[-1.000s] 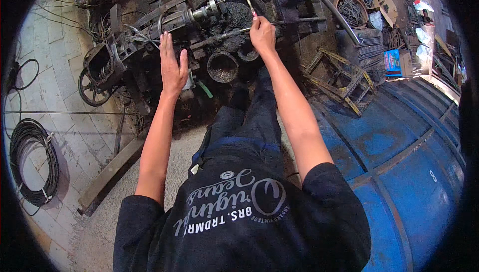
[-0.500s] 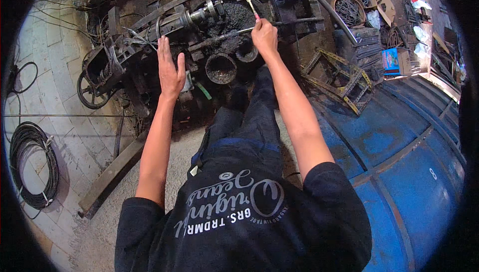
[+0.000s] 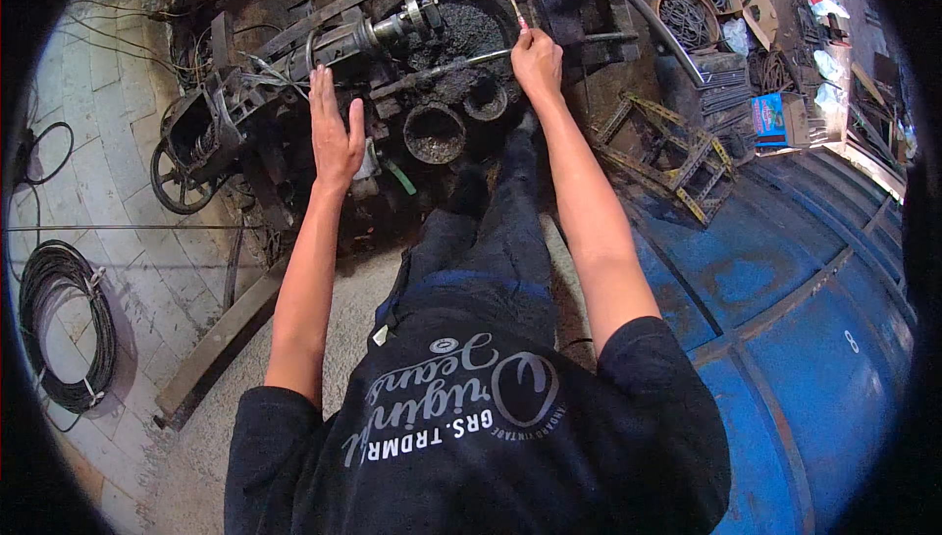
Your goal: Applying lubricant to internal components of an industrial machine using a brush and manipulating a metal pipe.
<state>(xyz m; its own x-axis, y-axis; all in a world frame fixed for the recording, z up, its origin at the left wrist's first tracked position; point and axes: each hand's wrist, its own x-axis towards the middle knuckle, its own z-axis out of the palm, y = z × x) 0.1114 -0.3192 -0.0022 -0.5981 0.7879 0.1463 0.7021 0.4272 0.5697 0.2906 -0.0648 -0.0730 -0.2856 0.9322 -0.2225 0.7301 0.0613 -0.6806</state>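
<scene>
My right hand (image 3: 538, 66) is closed round the handle of a thin brush (image 3: 516, 7), its pale head pointing away from me over the far side of a greasy machine. Below the brush lies a bed of dark metal shavings (image 3: 473, 32), beside a shiny horizontal spindle (image 3: 392, 28). My left hand (image 3: 337, 140) holds nothing; its fingers are stretched out and the thumb stands apart, by the machine's left part near a curved metal bar (image 3: 311, 49). Two round pots stand on the near side: a larger pot (image 3: 435, 160) and a smaller pot (image 3: 500, 111), both with dark bits inside.
A handwheel (image 3: 182, 203) sits at the machine's left end. Coiled black cable (image 3: 37, 339) and a metal beam (image 3: 211, 353) lie on the floor at left. To the right are a yellow-edged metal frame (image 3: 708, 199), a blue metal panel (image 3: 765, 270) and boxes of wire.
My right hand has shifted slightly right, and the brush has swung its head rightward and farther away from me. My left hand has stayed nearly where it was.
</scene>
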